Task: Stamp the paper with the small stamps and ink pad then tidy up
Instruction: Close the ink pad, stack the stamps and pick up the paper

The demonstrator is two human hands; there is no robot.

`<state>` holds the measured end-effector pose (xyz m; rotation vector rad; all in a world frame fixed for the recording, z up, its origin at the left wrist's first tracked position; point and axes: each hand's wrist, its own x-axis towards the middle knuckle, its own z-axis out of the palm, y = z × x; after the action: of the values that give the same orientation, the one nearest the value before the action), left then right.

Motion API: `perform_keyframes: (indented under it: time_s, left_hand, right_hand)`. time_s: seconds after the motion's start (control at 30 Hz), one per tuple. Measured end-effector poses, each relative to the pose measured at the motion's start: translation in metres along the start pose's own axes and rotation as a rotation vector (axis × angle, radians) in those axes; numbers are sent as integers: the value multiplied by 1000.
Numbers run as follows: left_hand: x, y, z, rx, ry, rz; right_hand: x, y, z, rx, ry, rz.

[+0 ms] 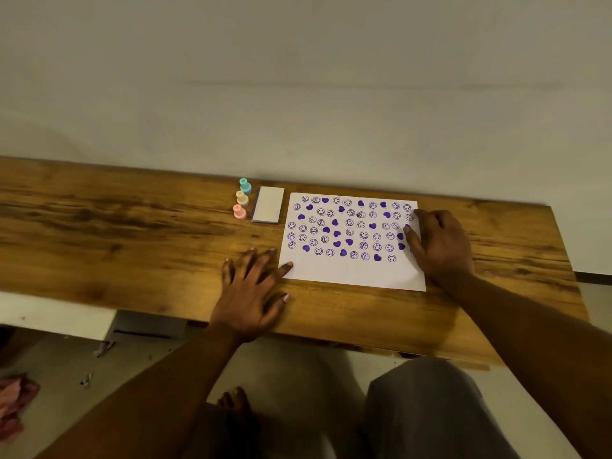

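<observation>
A white sheet of paper (347,273) lies on the wooden table (132,246), covered with several purple smiley and heart prints. My left hand (251,293) rests flat with fingers spread at the sheet's lower left corner, one fingertip on the paper. My right hand (437,243) lies flat on the paper's right edge. Left of the sheet sits the ink pad (269,204) with its white lid closed. Beside it three small stamps stand upright in a row: teal (245,186), cream (242,197) and pink (239,212).
The table's back edge meets a plain wall (298,94). Below the front edge are my knees (424,409) and the floor. A pink cloth (15,402) lies on the floor at lower left, beside some scraps.
</observation>
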<state>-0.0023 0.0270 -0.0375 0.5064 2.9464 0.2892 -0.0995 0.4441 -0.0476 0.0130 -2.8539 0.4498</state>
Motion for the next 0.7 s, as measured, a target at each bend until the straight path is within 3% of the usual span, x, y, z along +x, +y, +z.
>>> perform_keyframes:
  time_s: [0.53, 0.7]
  left_hand:
    - [3, -1, 1, -11, -21, 0]
    - [0, 1, -6, -109, -8, -23]
  right_hand:
    - [0, -3, -3, -27, -62, 38]
    - [1, -10, -14, 39, -118, 45]
